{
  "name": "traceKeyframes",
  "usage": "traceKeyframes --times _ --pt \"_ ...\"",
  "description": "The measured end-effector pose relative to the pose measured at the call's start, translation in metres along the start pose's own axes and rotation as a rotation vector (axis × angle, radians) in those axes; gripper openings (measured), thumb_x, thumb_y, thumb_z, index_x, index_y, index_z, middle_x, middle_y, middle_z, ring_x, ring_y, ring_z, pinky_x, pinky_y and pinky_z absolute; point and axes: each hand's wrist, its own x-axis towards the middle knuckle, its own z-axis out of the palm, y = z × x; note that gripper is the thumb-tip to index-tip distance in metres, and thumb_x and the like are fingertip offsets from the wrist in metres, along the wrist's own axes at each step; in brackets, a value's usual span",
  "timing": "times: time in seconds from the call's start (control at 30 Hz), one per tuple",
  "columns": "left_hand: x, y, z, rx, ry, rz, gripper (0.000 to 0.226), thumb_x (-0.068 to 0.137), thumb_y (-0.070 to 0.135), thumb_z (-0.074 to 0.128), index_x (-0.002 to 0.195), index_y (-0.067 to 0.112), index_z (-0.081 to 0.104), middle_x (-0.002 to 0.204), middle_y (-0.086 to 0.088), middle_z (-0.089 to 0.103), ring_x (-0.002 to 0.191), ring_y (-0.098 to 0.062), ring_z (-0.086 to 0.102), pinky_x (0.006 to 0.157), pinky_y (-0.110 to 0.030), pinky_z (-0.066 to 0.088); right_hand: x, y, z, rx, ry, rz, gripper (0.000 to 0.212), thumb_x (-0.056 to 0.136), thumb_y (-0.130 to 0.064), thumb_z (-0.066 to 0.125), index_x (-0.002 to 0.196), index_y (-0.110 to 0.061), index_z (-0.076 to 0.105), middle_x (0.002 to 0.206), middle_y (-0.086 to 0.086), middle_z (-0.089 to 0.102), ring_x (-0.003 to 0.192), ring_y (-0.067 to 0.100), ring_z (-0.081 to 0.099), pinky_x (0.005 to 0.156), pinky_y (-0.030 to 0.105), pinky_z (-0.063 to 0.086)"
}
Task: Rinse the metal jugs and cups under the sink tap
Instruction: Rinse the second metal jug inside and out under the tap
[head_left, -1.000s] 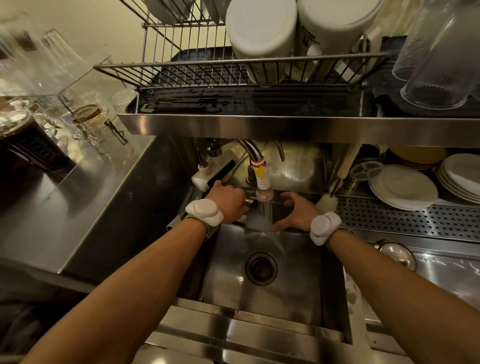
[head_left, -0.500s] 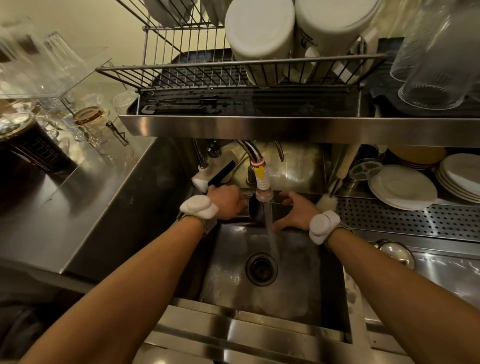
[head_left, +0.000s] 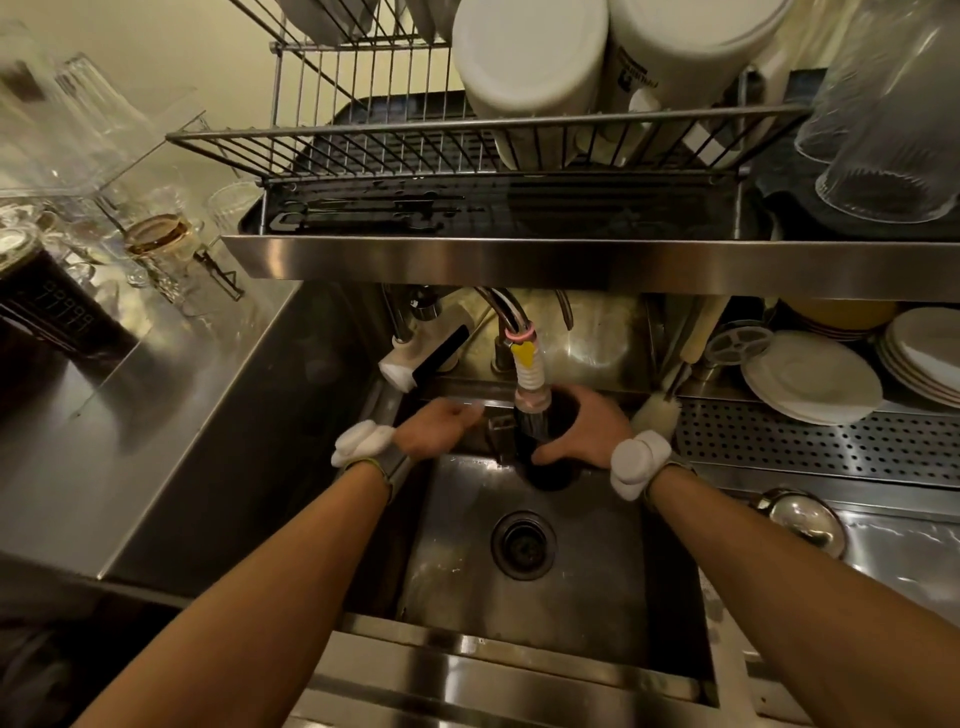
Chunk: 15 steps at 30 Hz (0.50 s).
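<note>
At the back edge of the sink (head_left: 597, 587), under the tap (head_left: 530, 395), right hand (head_left: 582, 431) wraps the metal jug (head_left: 545, 470); left hand (head_left: 439, 428) blurred beside it (grip unclear). Wet steel, rigid, likely slippery: take it round the body.

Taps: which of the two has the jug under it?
The yellow-clip tap, right of the white-and-black tap; the right hand holds the jug under its nozzle.

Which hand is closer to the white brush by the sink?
Right. The right hand, wrapped round the jug under the tap, is just left of the brush; the left hand lies farther left, beyond the jug.
</note>
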Motion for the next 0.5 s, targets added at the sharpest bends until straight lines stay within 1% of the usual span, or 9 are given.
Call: traceKeyframes --times 0.03,0.13,0.2,0.3,0.43,0.5 --pt "0.002 0.000 -0.004 -0.029 0.043 0.001 0.047 0.099 0.042 0.035 0.108 0.009 0.067 0.113 -0.009 0.067 0.104 -0.021 0.061 0.097 -0.036 0.045 0.001 -0.003 -0.001 0.006 0.023 -0.007 0.091 0.050 -0.029 0.090 0.130 -0.020 0.047 0.124 -0.001 0.059 0.113 0.019 0.056 0.091 0.026 0.043" --pt "0.007 0.001 -0.010 0.006 0.150 0.016 0.046 0.100 0.039 0.034 0.102 0.007 0.067 0.108 -0.014 0.066 0.098 -0.025 0.061 0.085 -0.032 0.042 0.002 -0.012 0.002 -0.024 -0.016 -0.045 0.085 0.051 -0.029 0.090 0.125 -0.022 0.048 0.115 -0.002 0.061 0.105 0.018 0.058 0.087 0.027 0.045" --pt "0.009 0.001 -0.012 0.019 0.179 0.017 0.044 0.099 0.040 0.035 0.098 0.009 0.067 0.100 -0.009 0.067 0.096 -0.026 0.062 0.086 -0.033 0.043 0.004 -0.011 0.000 -0.029 -0.016 -0.040 0.085 0.051 -0.030 0.090 0.125 -0.023 0.049 0.116 -0.003 0.060 0.107 0.018 0.057 0.088 0.027 0.045" --pt "0.010 0.000 -0.009 0.024 0.187 0.027 0.040 0.099 0.041 0.036 0.090 0.016 0.066 0.090 -0.004 0.063 0.086 -0.022 0.060 0.081 -0.033 0.044 0.006 -0.012 -0.005 -0.008 0.037 -0.010 0.088 0.051 -0.028 0.090 0.128 -0.022 0.047 0.119 -0.005 0.058 0.105 0.013 0.054 0.087 0.024 0.042" --pt "0.012 -0.001 -0.010 0.038 0.187 0.040 0.047 0.099 0.042 0.034 0.091 0.012 0.069 0.097 -0.007 0.070 0.091 -0.023 0.064 0.090 -0.038 0.047 0.007 -0.016 -0.001 -0.063 -0.042 -0.041 0.088 0.050 -0.030 0.090 0.127 -0.021 0.047 0.117 -0.002 0.061 0.105 0.018 0.058 0.091 0.031 0.048" --pt "0.013 -0.001 -0.011 0.010 0.186 0.056 0.044 0.099 0.041 0.035 0.087 0.013 0.068 0.091 -0.007 0.068 0.084 -0.022 0.061 0.086 -0.038 0.047 0.005 -0.010 -0.007 -0.047 -0.037 -0.024 0.089 0.052 -0.027 0.090 0.130 -0.021 0.046 0.118 -0.006 0.058 0.106 0.013 0.054 0.089 0.026 0.044"
